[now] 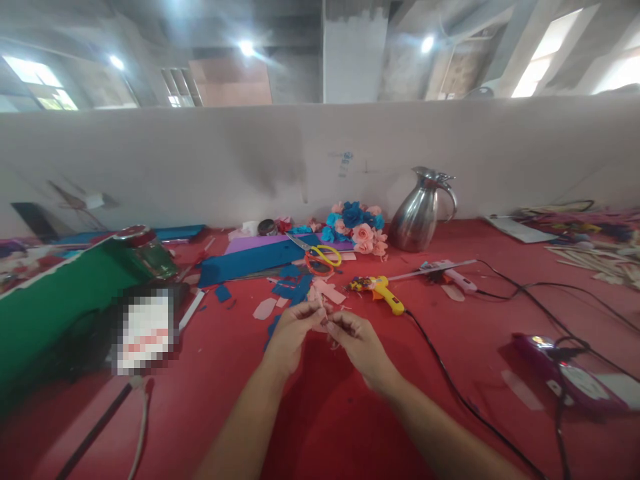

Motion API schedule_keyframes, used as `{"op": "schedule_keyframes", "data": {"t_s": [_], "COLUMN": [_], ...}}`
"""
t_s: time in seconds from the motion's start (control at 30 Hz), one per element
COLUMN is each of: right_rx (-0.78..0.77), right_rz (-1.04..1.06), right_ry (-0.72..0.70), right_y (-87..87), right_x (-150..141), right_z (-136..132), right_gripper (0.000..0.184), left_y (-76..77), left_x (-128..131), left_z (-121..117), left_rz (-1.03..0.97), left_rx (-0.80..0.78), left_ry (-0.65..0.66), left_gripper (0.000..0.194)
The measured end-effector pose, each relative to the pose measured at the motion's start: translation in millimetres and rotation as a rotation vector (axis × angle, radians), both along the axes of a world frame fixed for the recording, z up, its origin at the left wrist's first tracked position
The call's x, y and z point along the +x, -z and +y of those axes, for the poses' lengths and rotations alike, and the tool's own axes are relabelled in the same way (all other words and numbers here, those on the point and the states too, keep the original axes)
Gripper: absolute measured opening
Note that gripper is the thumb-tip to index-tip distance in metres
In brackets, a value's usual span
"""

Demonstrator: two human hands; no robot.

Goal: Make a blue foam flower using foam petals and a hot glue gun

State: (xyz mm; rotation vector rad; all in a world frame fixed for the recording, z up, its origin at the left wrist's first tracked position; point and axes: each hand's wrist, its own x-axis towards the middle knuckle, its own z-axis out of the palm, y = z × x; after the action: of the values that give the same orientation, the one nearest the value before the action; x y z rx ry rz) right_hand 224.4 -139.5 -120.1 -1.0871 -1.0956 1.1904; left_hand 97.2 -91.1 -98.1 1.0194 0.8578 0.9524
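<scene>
My left hand (295,330) and my right hand (357,340) meet above the red table, fingertips pinched together. Between them is a small pink paper piece (323,313), mostly covered by the fingers. Just beyond lie pink paper cut-outs (327,291) and dark blue paper scraps (293,287). Scissors (323,259) with one yellow and one orange handle rest on blue paper sheets (240,263). A yellow glue gun (383,293) lies to the right of my hands. Behind, against the wall, sits a bunch of pink and blue paper flowers (357,227).
A steel jug (417,213) stands by the white partition (200,160). Rightward are a pink-white glue gun (457,277), a purple power strip (570,373) and black cords. A green board (60,300) and a glass jar (147,253) occupy the left side.
</scene>
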Motion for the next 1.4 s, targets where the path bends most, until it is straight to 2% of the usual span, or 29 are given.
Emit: {"op": "schedule_keyframes", "data": {"t_s": [0.17,0.33,0.43,0.53,0.6,0.73,0.97,1.07,1.13,1.2,1.23,1.3,1.4], "right_rx": [-0.051,-0.043,-0.060,-0.076,-0.083,-0.112,-0.113,-0.108,-0.109,-0.106,-0.099,-0.074,-0.045], "right_rz": [0.105,0.232,0.309,0.336,0.339,0.361,0.398,0.386,0.365,0.328,0.304,0.253,0.202], "right_ry": [-0.039,-0.040,-0.024,-0.029,-0.027,0.035,0.152,0.156,0.146,0.127,0.113,0.082,0.035], "right_y": [-3.0,-6.5,-6.6,-6.0,-5.8,-6.1,-6.7,-6.7,-6.7,-6.5,-6.3,-5.6,-4.3], "right_x": [1.1,4.1,6.1,7.0,7.0,7.3,10.5,11.0,10.4,9.4,8.7,7.1,4.7], "right_z": [0.2,0.2,0.3,0.7,1.0,1.7,2.5,2.7,2.7,2.4,2.3,2.1,1.9], "right_gripper": [0.030,0.026,0.025,0.027,0.028,0.030,0.028,0.027,0.028,0.030,0.030,0.031,0.032], "left_y": [-0.9,-0.8,-2.1,-2.6,-2.6,-4.6,-12.3,-11.4,-9.7,-8.4,-8.0,-7.4,-6.6], "left_x": [-0.6,0.2,0.4,1.3,1.9,1.1,-21.5,-28.8,-27.1,-20.9,-17.1,-9.9,-3.6], "left_z": [0.0,-0.1,-1.6,-2.6,-2.4,-0.9,9.1,15.5,16.3,13.3,10.7,4.8,-1.7], "left_rz": [-0.029,-0.044,0.009,0.125,0.196,0.238,0.062,0.126,0.249,0.353,0.364,0.318,0.225], "left_rx": [0.000,-0.012,-0.017,0.068,0.126,0.177,-0.007,0.105,0.249,0.336,0.308,0.226,0.208], "left_ry": [0.030,-0.070,0.018,0.039,-0.012,-0.167,-0.640,-0.703,-0.661,-0.525,-0.401,-0.154,-0.021], "left_gripper": [0.020,0.027,0.036,0.024,0.013,0.016,0.031,0.020,0.027,0.027,0.019,0.021,0.022]}}
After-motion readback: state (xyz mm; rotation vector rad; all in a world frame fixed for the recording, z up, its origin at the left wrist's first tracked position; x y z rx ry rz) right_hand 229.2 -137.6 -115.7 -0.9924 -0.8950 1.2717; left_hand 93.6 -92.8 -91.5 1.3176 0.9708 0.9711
